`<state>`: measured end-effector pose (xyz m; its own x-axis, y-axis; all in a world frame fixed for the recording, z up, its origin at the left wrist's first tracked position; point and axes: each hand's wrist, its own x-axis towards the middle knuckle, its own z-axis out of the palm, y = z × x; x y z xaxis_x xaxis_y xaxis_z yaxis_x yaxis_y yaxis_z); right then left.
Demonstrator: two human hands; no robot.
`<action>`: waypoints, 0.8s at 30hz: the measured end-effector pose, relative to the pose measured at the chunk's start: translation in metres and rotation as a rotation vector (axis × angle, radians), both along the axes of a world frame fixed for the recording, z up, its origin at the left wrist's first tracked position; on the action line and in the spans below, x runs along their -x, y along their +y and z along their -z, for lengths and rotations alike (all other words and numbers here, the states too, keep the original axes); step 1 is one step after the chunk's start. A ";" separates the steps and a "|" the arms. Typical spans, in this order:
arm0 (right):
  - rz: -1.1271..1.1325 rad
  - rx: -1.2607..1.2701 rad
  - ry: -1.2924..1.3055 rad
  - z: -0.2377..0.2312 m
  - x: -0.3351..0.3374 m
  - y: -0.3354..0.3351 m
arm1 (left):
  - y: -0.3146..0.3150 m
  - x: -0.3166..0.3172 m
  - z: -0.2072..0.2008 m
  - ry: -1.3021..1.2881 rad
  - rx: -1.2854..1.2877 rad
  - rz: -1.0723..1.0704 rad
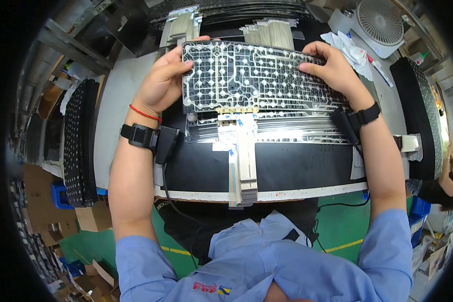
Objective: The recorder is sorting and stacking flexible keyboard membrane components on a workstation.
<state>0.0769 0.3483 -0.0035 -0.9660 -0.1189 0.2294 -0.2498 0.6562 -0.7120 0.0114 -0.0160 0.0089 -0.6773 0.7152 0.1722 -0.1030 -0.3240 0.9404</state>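
Observation:
A dark, flexible membrane circuit sheet [259, 75] with silvery tracks and round pads is held up, slightly tilted, between both hands. My left hand [162, 80] grips its left edge, thumb on the face and fingers mostly behind. At the upper right edge, my right hand [332, 65] pinches it between thumb and bent fingers. Under the raised sheet lies a stack of similar sheets [297, 135], partly hidden by it. Pale ribbon tails [246, 156] run from the front of the stack over the near table edge. A black mat [297, 168] is beneath.
Behind the sheet lie more stacked sheets with pale tails [269, 35]. Black dotted stacks stand left [80, 141] and right [418, 110]. A white fan [380, 22], crumpled tissue [351, 55] and a marker [381, 71] sit back right. Cables hang from both wrist straps. Another person [440, 186] is at far right.

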 end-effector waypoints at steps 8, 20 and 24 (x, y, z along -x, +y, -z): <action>0.018 -0.087 0.058 0.006 0.000 0.005 | 0.005 0.001 0.005 -0.040 0.030 -0.099; 0.003 -0.079 0.054 0.009 0.003 0.012 | 0.002 0.008 0.012 -0.083 0.049 -0.141; 0.002 -0.083 0.050 0.013 0.007 0.019 | 0.004 0.004 0.010 0.009 0.043 -0.152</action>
